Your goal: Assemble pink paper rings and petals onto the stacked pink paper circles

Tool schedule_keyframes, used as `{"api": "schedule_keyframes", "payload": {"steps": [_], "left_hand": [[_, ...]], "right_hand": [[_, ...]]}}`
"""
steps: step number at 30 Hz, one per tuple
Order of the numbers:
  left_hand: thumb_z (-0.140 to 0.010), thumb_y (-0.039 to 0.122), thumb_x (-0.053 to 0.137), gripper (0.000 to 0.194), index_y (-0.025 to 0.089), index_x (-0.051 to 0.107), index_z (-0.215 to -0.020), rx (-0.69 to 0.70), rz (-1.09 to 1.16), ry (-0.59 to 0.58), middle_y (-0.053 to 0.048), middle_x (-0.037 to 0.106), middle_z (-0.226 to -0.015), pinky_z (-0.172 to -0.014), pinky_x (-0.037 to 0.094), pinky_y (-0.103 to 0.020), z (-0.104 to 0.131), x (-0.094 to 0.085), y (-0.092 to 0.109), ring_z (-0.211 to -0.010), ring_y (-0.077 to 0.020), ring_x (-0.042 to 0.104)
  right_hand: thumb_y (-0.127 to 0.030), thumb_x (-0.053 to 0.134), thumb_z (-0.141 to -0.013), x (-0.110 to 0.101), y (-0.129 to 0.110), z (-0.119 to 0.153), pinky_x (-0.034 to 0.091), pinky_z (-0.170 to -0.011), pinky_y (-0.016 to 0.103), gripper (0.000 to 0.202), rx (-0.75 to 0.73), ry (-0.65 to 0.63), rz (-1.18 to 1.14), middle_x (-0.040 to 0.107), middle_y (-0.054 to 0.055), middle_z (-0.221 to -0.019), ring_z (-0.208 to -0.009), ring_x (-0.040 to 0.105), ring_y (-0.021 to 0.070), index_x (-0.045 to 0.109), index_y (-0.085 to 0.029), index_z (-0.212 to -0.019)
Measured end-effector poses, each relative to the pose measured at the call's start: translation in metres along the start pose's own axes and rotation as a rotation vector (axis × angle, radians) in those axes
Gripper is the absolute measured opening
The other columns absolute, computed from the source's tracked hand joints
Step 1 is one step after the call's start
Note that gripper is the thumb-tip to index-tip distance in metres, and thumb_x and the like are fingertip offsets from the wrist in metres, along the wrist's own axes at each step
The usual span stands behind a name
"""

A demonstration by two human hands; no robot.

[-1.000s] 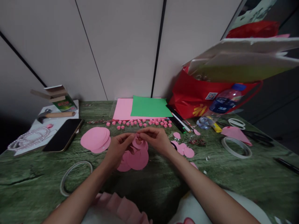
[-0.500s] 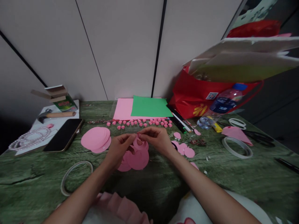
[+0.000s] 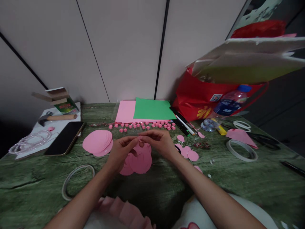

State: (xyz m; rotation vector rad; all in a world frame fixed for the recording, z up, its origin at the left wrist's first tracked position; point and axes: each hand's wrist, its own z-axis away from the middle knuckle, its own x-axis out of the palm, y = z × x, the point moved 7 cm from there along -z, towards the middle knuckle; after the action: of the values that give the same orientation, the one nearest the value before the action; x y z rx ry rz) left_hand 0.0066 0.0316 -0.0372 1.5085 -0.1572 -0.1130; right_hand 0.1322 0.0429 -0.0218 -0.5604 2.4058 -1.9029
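My left hand (image 3: 121,150) and my right hand (image 3: 160,143) meet above the table, fingertips pinched together on a small pink paper piece (image 3: 140,138). Fingers cover most of that piece, so its shape is unclear. Directly below lie overlapping pink paper circles (image 3: 142,163). A neat stack of larger pink paper circles (image 3: 96,142) is left of my left hand. Beyond the hands runs a row of small rolled pink paper pieces (image 3: 138,126). Right of my right hand are several small pink paper circles (image 3: 193,156).
Pink and green paper sheets (image 3: 152,108) lie at the back. Tape rolls (image 3: 65,184) sit on both sides. At left are a phone (image 3: 64,138), a hammer (image 3: 62,117) and bead strings (image 3: 30,141). A red bag (image 3: 190,95) and a bottle (image 3: 227,106) stand back right.
Both hands have shifted very slightly, with the fingertips closer together over the small pink paper piece. Everything on the table stays where it was.
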Motion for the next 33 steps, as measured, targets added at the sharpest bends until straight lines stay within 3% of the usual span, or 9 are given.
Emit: {"api": "schedule_keyframes", "payload": {"steps": [16,25,33], "left_hand": [[-0.071,0.031,0.064,0.020,0.013,0.068,-0.077,-0.012,0.047,-0.014,-0.004,0.065,-0.071,-0.047,0.044,-0.020,-0.0001,0.0023,-0.0012,-0.061,-0.0124,0.056],[-0.071,0.030,0.063,0.017,0.013,0.066,-0.074,0.015,0.063,0.031,-0.004,0.065,-0.070,-0.046,0.042,-0.019,-0.0008,-0.0029,-0.0022,-0.059,-0.0105,0.054],[-0.070,0.030,0.064,0.018,0.014,0.068,-0.078,0.023,0.025,0.021,-0.004,0.066,-0.071,-0.046,0.043,-0.019,-0.0012,0.0003,-0.0004,-0.058,-0.0106,0.055]], "right_hand": [[-0.026,0.070,-0.064,-0.0023,0.0037,0.0005,0.051,-0.060,0.030,0.013,0.028,-0.005,-0.029,0.064,-0.001,-0.058,-0.056,0.061,0.0125,0.066,-0.017,-0.073],[-0.026,0.068,-0.065,-0.0078,0.0047,-0.0003,0.051,-0.068,0.031,0.017,0.023,0.080,0.078,0.070,0.002,-0.073,-0.068,0.064,0.0149,0.069,-0.020,-0.082],[-0.025,0.071,-0.062,-0.0086,0.0065,0.0001,0.051,-0.065,0.029,0.017,0.027,0.075,0.023,0.067,0.000,-0.069,-0.063,0.063,0.0126,0.066,-0.018,-0.076]]}}
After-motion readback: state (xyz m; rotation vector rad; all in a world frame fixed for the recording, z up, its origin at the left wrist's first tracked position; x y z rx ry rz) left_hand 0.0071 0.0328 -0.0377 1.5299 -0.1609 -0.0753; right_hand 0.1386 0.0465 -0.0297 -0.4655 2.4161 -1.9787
